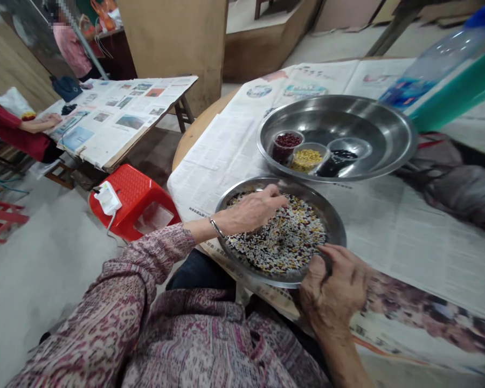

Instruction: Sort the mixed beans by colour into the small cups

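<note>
Your patterned sleeve [105, 307] filled the bottom of the frame. Your right hand [333, 288] sat at lower right, its fingers [327, 256] curled over the rim of a shallow steel plate [335, 229], gripping it, apparently to steady it. Your left hand [253, 210], a metal bangle [216, 227] at the wrist, lay half open, fingers loosely spread, touching the mixed beans and grains [285, 242] in the plate; whether it pinched any could not be told. Just above, a wider steel basin [382, 121] held three small cups of red, yellow and dark beans [307, 156], seemingly kept within reach on a newspaper-covered table [420, 248]. A red plastic stool [135, 199] stood left of centre; at far left, a co-worker's red sleeve [16, 129] showed beside another papered table [121, 118].
</note>
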`<state>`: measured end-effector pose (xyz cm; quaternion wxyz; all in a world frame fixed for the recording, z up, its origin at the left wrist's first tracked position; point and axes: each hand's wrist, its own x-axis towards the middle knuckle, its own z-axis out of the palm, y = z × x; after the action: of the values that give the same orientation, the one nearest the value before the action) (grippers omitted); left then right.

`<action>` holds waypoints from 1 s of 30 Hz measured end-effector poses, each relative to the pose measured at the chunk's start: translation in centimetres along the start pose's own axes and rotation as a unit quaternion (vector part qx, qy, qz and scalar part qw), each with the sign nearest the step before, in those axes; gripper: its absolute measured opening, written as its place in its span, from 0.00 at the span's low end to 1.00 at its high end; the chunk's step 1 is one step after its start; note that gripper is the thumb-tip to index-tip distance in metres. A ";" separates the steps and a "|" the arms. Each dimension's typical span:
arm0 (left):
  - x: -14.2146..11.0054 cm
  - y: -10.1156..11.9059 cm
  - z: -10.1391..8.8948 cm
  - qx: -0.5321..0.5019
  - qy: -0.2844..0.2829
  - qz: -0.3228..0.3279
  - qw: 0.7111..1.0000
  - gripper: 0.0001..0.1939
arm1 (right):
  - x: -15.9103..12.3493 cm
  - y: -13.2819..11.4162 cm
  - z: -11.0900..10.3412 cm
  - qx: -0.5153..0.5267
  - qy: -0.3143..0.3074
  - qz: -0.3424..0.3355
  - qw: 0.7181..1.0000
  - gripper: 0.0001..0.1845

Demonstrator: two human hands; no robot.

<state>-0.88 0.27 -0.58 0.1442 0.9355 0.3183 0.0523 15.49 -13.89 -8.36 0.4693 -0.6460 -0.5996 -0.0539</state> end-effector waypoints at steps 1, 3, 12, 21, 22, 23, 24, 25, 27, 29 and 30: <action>-0.2 0.0 -0.2 -0.006 0.014 -0.008 1.000 0.14 | 0.0 0.0 0.0 0.001 0.000 0.000 1.000 0.12; -1.4 0.2 -0.6 -0.021 0.000 -0.003 1.000 0.12 | 0.0 -0.1 0.0 0.004 -0.001 -0.004 1.000 0.12; -4.9 2.8 0.5 -0.085 -0.142 0.148 0.975 0.12 | 0.2 -0.2 -0.1 0.005 -0.007 -0.004 1.000 0.11; 2.3 2.3 1.1 -0.004 -0.059 0.085 0.995 0.16 | 0.1 -0.1 0.0 0.007 -0.004 -0.005 1.000 0.11; 2.4 2.0 1.0 0.009 -0.029 0.059 0.998 0.17 | 0.1 -0.1 0.0 0.008 -0.003 -0.007 1.000 0.11; 2.3 1.8 0.8 0.021 -0.001 0.031 0.999 0.17 | 0.1 -0.1 0.0 0.008 -0.001 -0.011 1.000 0.11; 1.8 1.6 0.6 0.031 0.018 0.007 0.999 0.17 | 0.1 -0.1 0.0 0.007 -0.002 -0.015 1.000 0.11; 1.2 1.6 0.4 0.035 0.023 -0.005 0.999 0.16 | 0.1 -0.1 0.0 0.006 -0.002 -0.020 1.000 0.11; -0.4 1.7 0.3 0.023 -0.001 0.017 1.000 0.13 | 0.1 -0.1 0.0 0.003 -0.004 -0.023 1.000 0.11; -2.1 2.1 0.6 0.001 -0.042 0.074 0.996 0.15 | 0.1 -0.1 0.0 -0.001 -0.005 -0.021 1.000 0.11; -2.9 2.3 0.8 -0.001 -0.053 0.089 0.995 0.16 | 0.1 -0.1 0.0 -0.002 -0.003 -0.020 1.000 0.11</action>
<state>-1.68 -3.40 -0.70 0.1565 0.9613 0.2260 0.0155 15.48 -13.85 -8.25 0.4650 -0.6349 -0.6138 -0.0619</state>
